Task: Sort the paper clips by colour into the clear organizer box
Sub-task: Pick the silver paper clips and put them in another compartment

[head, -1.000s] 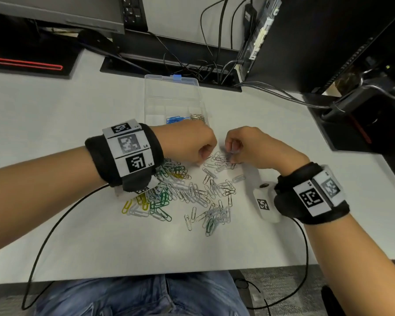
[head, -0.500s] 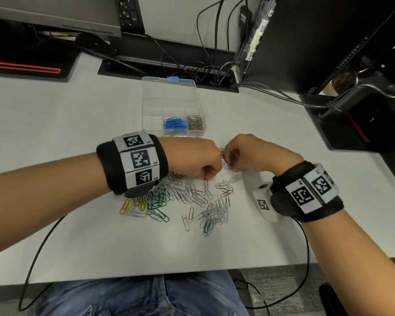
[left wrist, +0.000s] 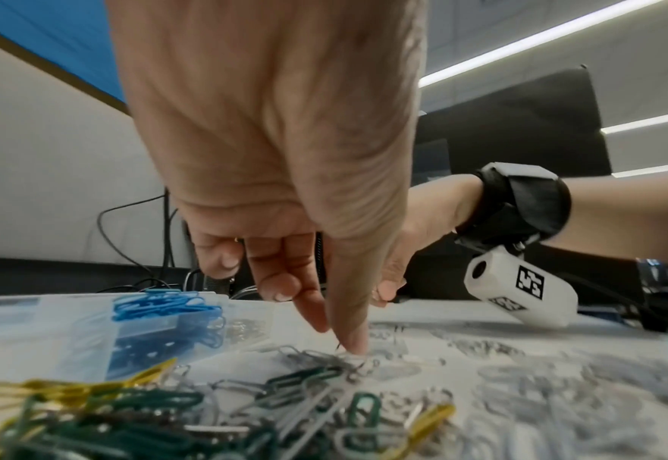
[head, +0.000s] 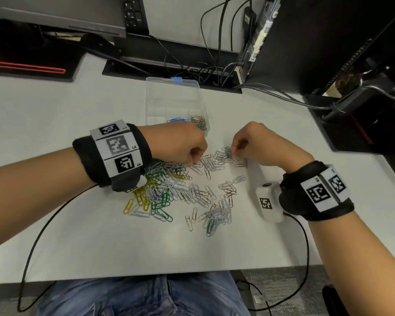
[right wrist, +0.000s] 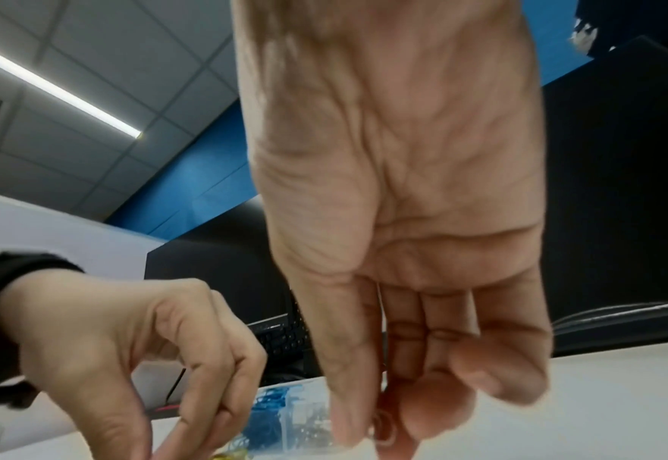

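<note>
A loose pile of silver, white, green and yellow paper clips (head: 180,190) lies on the white table. Behind it stands the clear organizer box (head: 173,96), its lid open, with blue clips (head: 177,120) and silver clips (head: 200,122) in two front compartments. My left hand (head: 193,161) reaches down at the pile's far edge. Its thumb and index finger (left wrist: 316,314) pinch at a silver clip (left wrist: 357,362) on the table. My right hand (head: 234,153) pinches a silver clip (right wrist: 381,431) between thumb and fingers over a small silver cluster (head: 219,156).
A dark computer tower (head: 328,42) and black equipment stand at the right. A cable tray (head: 169,65) with several leads runs behind the box. A black mat with a red line (head: 27,65) lies far left. The table's front edge (head: 146,273) is near my lap.
The hands, nearly touching half a second ago, have drawn apart. The left hand has come down onto the pile's far edge, and the right hand stays over the silver cluster.
</note>
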### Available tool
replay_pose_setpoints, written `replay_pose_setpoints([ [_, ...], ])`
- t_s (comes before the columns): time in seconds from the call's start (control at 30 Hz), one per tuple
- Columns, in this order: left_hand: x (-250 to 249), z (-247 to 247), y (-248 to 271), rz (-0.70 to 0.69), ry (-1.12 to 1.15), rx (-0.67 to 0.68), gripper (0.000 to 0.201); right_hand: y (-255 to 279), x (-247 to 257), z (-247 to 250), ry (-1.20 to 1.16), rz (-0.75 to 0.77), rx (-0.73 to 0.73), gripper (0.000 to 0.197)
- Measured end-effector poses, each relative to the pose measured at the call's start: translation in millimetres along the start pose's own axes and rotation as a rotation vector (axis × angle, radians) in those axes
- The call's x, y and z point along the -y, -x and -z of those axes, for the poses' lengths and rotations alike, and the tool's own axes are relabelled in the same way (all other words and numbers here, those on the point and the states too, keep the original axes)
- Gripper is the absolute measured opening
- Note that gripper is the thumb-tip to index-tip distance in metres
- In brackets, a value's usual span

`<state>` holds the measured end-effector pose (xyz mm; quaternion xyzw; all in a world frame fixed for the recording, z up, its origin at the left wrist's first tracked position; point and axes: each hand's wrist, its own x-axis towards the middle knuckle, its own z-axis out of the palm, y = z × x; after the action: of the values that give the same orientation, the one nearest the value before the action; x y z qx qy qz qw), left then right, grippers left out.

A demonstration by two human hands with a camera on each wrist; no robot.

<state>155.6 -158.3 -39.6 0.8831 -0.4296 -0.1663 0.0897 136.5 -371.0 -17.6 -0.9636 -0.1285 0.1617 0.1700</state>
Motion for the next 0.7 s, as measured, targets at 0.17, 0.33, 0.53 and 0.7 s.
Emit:
replay_pose_setpoints([
  [0.17, -10, 0, -3, -0.090, -0.005, -0.005, 0.010, -14, 2, 5, -0.108, 0.036, -0.198, 0.010],
  [0.33, -23, -12, -13, -0.139, -0.125, 0.036, 0.016, -42, 19, 8, -0.247, 0.117, -0.388, 0.002],
  [0.53, -23, -14, -14, -0.119, -0.167, 0.021, 0.016, -52, 21, 9, -0.134, 0.125, -0.256, 0.014],
  [0.7, -19, -11, -12, -0.116, -0.164, 0.043, 0.013, -30, 9, 1, 0.020, 0.032, -0.054, 0.019],
])
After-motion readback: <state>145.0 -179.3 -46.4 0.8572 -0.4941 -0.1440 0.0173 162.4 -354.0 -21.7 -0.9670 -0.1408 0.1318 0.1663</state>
